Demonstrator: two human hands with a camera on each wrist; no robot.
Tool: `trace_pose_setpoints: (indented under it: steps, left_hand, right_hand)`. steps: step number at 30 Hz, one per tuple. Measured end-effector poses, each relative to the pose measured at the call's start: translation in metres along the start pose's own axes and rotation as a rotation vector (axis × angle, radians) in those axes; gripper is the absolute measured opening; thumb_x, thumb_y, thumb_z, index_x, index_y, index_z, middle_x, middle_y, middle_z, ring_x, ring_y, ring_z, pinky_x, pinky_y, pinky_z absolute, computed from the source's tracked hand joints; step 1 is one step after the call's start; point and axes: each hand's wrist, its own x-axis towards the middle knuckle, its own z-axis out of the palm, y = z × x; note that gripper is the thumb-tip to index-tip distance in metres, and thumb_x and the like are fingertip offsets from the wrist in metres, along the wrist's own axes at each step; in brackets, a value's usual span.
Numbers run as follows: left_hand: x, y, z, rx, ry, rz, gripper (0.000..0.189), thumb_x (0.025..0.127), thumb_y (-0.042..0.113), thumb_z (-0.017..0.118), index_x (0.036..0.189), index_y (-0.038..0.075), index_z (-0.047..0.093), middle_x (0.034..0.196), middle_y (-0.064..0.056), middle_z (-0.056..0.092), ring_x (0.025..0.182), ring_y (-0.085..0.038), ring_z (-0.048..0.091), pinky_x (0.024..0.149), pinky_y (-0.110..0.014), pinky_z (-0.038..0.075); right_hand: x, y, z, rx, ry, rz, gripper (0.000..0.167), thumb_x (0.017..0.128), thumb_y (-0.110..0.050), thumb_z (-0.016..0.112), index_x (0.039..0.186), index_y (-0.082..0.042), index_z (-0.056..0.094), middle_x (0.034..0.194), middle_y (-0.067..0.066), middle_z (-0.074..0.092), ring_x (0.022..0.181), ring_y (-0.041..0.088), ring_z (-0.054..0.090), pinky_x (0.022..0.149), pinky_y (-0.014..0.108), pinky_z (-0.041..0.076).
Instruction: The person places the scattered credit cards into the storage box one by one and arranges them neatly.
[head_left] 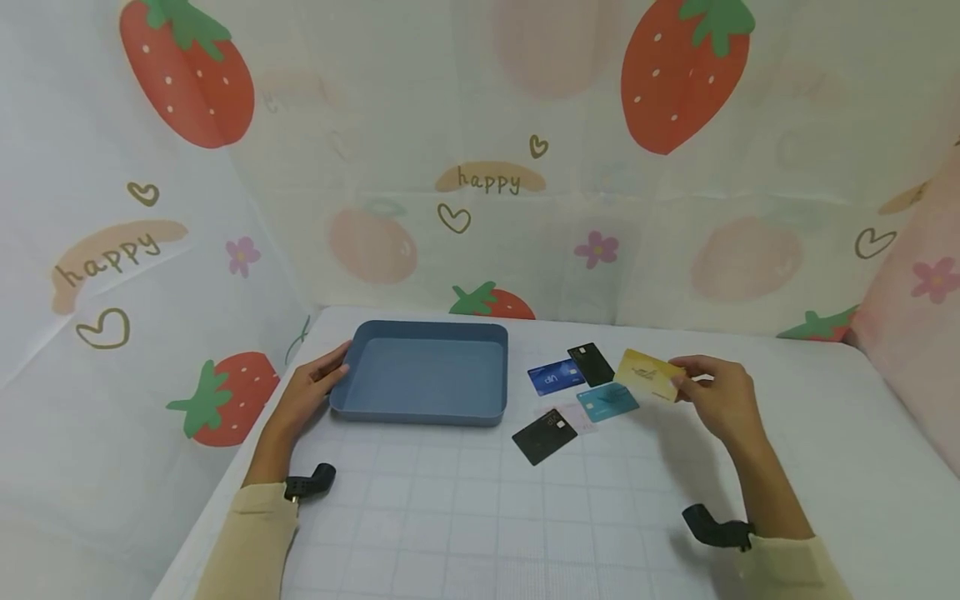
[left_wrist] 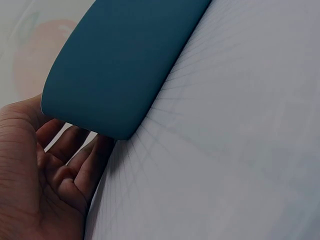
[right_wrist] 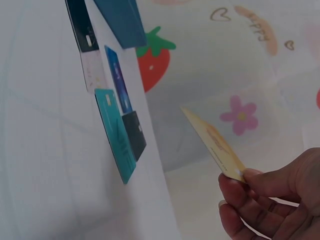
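My right hand pinches a yellow card by its right edge, between thumb and fingers. In the right wrist view, that yellow card is held up above the white table. My left hand grips the left end of a shallow blue-grey tray; in the left wrist view its fingers reach around the tray's end, fingertips hidden. Between tray and right hand lie a blue card, a small black card, a teal card, a pale pink card and a larger black card.
The white table has a faint grid. Behind it and to the sides hangs a pale curtain printed with strawberries, hearts and flowers. A black wrist camera sits at the right sleeve, another wrist camera at the left.
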Motion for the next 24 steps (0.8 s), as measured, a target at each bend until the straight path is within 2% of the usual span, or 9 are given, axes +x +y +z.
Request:
trace_pose_setpoints:
  steps: [6, 15, 24]
  left_hand:
    - [0.0, 0.0, 0.0, -0.01, -0.004, 0.004, 0.052, 0.105, 0.023, 0.058, 0.155, 0.018, 0.043, 0.159, -0.005, 0.04, 0.148, -0.026, 0.035, 0.102, -0.006, 0.036]
    - [0.0, 0.0, -0.001, -0.013, 0.002, 0.014, 0.053, 0.105, 0.025, 0.059, 0.155, 0.018, 0.044, 0.159, -0.005, 0.041, 0.148, -0.026, 0.035, 0.102, -0.005, 0.035]
    - [0.0, 0.001, -0.001, 0.007, 0.002, 0.001, 0.053, 0.105, 0.026, 0.059, 0.155, 0.019, 0.044, 0.159, -0.004, 0.041, 0.148, -0.025, 0.035, 0.105, -0.009, 0.036]
  right_hand:
    - [-0.004, -0.009, 0.004, 0.005, -0.034, -0.013, 0.032, 0.099, -0.007, 0.062, 0.129, 0.003, 0.066, 0.124, 0.027, 0.064, 0.098, 0.037, 0.072, 0.073, 0.025, 0.052]
    - [-0.007, -0.021, 0.013, 0.009, -0.055, -0.079, 0.03, 0.097, -0.004, 0.063, 0.125, 0.005, 0.068, 0.115, 0.026, 0.067, 0.092, 0.033, 0.073, 0.073, 0.03, 0.053]
    - [-0.012, -0.029, 0.023, 0.02, -0.091, -0.096, 0.028, 0.097, -0.003, 0.064, 0.124, 0.003, 0.069, 0.109, 0.023, 0.07, 0.082, 0.026, 0.071, 0.072, 0.031, 0.054]
